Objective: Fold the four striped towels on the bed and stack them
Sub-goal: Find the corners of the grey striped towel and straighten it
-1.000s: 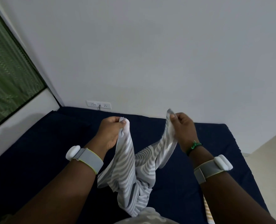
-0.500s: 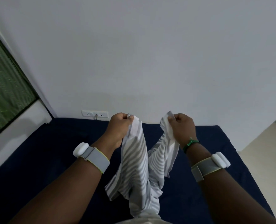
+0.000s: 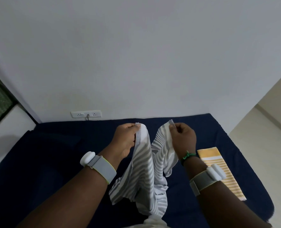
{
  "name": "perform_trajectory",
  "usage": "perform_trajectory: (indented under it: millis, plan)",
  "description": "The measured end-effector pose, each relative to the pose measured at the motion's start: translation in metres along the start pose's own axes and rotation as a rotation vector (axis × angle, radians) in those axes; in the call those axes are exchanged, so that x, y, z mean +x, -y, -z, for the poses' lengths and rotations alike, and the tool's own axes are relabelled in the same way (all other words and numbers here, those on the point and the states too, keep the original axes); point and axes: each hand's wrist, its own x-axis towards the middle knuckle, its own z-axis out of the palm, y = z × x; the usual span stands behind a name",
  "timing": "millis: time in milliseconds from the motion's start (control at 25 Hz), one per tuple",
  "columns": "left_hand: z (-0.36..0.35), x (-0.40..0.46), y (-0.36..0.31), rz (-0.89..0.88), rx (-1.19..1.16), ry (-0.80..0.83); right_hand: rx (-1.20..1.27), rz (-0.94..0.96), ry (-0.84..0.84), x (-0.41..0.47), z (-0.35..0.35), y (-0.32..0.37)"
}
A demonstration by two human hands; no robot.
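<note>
Head view: both hands, left [image 3: 125, 139] and right [image 3: 183, 137], are pinching the grey towel's [image 3: 143, 175] corners above the bed [image 3: 54, 153]; spreading it flat is likely coming next.

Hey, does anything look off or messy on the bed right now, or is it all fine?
Nothing is spilled or damaged. The grey striped towel hangs bunched and twisted between the left hand and right hand, each pinching a top corner, not yet spread flat. The yellow striped towel lies folded on the bed.
</note>
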Motion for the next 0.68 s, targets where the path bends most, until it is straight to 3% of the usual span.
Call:
perform_trajectory:
  millis: [120,400,680]
  plan:
    - [-0.003,-0.003,0.009,0.03,-0.015,0.047,0.014,-0.003,0.074,-0.017,-0.001,0.001]
    - [-0.022,-0.021,0.009,0.017,-0.034,0.166,0.031,0.108,0.044,-0.038,-0.013,0.034]
    - [-0.032,-0.031,-0.003,-0.025,-0.095,0.118,-0.032,0.299,0.133,-0.031,-0.024,0.044]
